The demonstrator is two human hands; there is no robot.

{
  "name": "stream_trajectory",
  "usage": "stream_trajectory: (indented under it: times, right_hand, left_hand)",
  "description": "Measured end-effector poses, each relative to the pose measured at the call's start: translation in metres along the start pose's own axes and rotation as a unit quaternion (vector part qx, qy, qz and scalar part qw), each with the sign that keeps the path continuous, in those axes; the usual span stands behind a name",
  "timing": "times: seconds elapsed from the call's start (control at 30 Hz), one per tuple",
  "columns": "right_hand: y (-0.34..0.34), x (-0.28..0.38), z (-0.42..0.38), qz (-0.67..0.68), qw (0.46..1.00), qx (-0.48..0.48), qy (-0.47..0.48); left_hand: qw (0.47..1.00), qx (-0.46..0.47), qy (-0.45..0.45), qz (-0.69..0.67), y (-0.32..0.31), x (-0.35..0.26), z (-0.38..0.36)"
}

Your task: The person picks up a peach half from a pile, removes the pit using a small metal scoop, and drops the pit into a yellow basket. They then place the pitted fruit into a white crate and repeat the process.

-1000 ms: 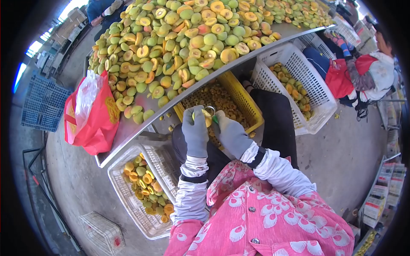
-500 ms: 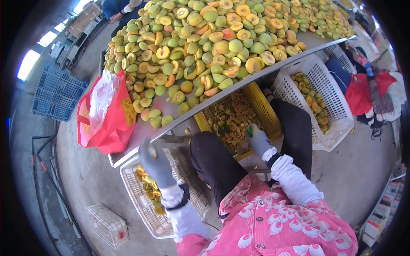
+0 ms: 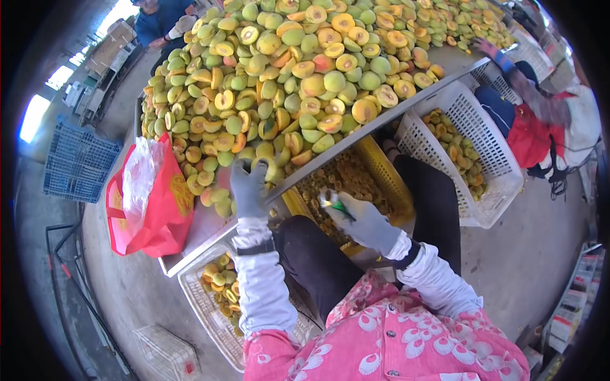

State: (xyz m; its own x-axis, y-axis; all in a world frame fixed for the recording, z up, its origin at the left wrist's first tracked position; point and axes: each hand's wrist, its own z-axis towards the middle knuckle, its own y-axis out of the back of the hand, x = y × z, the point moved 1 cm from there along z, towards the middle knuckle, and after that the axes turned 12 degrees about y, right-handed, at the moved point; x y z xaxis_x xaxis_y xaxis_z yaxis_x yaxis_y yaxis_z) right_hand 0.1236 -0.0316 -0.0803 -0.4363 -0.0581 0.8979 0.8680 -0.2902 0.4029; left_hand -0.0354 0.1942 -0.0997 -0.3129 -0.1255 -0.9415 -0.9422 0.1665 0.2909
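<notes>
My left hand (image 3: 249, 190), in a grey glove, is at the near edge of a heap of halved yellow-green stone fruit (image 3: 311, 82). Its fingers are apart, with the tips right at a fruit half (image 3: 265, 152). In my gloved right hand (image 3: 368, 225) is a small green-handled tool (image 3: 337, 206) with a shiny metal end. That hand is over the yellow crate (image 3: 395, 174), which contains brownish fruit pieces. Below my left forearm stands a white basket (image 3: 204, 305) with fruit halves (image 3: 221, 286) in it.
The metal table's raised edge (image 3: 381, 126) runs diagonally before me. A red bag (image 3: 152, 216) stands at its left corner. White crates (image 3: 499, 152) with fruit are at right. One person (image 3: 162, 25) is at far left; another's arm (image 3: 508, 70) reaches to the heap at right.
My left hand has moved from over the white basket up to the fruit heap. My right hand has risen from the yellow crate, bringing the tool into clearer view. The person at right now reaches toward the heap.
</notes>
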Motion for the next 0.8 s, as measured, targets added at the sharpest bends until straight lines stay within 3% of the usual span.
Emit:
stream_trajectory:
  times: [0.03, 0.1, 0.13, 0.17, 0.2, 0.23, 0.3, 0.33, 0.4, 0.43, 0.5, 0.6, 0.8]
  right_hand:
    - [-0.004, 0.013, 0.005, -0.002, 1.0, 0.004, -0.004]
    - [-0.011, 0.034, 0.012, -0.012, 0.996, -0.006, 0.087]
    - [-0.011, 0.043, 0.013, -0.015, 0.996, -0.005, 0.087]
    - [-0.012, 0.051, 0.011, -0.026, 0.995, -0.009, 0.1]
    - [-0.013, 0.056, 0.009, -0.035, 0.993, -0.013, 0.113]
    - [-0.015, 0.059, 0.005, -0.037, 0.993, -0.012, 0.115]
    - [-0.018, 0.063, -0.003, -0.061, 0.991, -0.018, 0.114]
    - [-0.019, 0.066, -0.006, -0.063, 0.991, -0.017, 0.117]
    - [-0.021, 0.07, -0.012, -0.078, 0.99, -0.025, 0.114]
    - [-0.022, 0.071, -0.014, -0.079, 0.99, -0.025, 0.116]
    - [-0.026, 0.072, -0.017, -0.047, 0.99, -0.052, 0.12]
    - [-0.029, 0.079, -0.023, -0.054, 0.988, -0.079, 0.122]
    - [-0.026, 0.089, -0.028, -0.035, 0.993, -0.042, 0.107]
  left_hand:
    - [1.0, 0.0, 0.005, -0.001, -0.003, -0.005, -0.025]
    - [0.946, 0.154, -0.005, -0.285, -0.015, -0.033, -0.081]
    - [0.945, 0.154, -0.005, -0.288, -0.017, -0.038, -0.096]
    - [0.975, 0.069, -0.197, -0.083, -0.016, -0.045, -0.11]
    - [0.919, -0.023, -0.371, 0.13, -0.016, -0.051, -0.124]
    - [0.92, -0.025, -0.371, 0.128, -0.018, -0.054, -0.136]
    - [0.985, -0.005, -0.164, -0.047, -0.019, -0.057, -0.153]
    - [0.985, -0.007, -0.165, -0.05, -0.018, -0.059, -0.158]
    - [0.97, 0.053, -0.011, -0.237, -0.016, -0.06, -0.164]
    - [0.97, 0.052, -0.014, -0.238, -0.019, -0.063, -0.168]
    - [0.967, -0.026, -0.142, -0.211, -0.025, -0.069, -0.175]
    - [0.948, 0.01, -0.117, -0.297, -0.027, -0.066, -0.179]
    - [0.964, 0.0, -0.067, -0.258, -0.017, -0.076, -0.185]
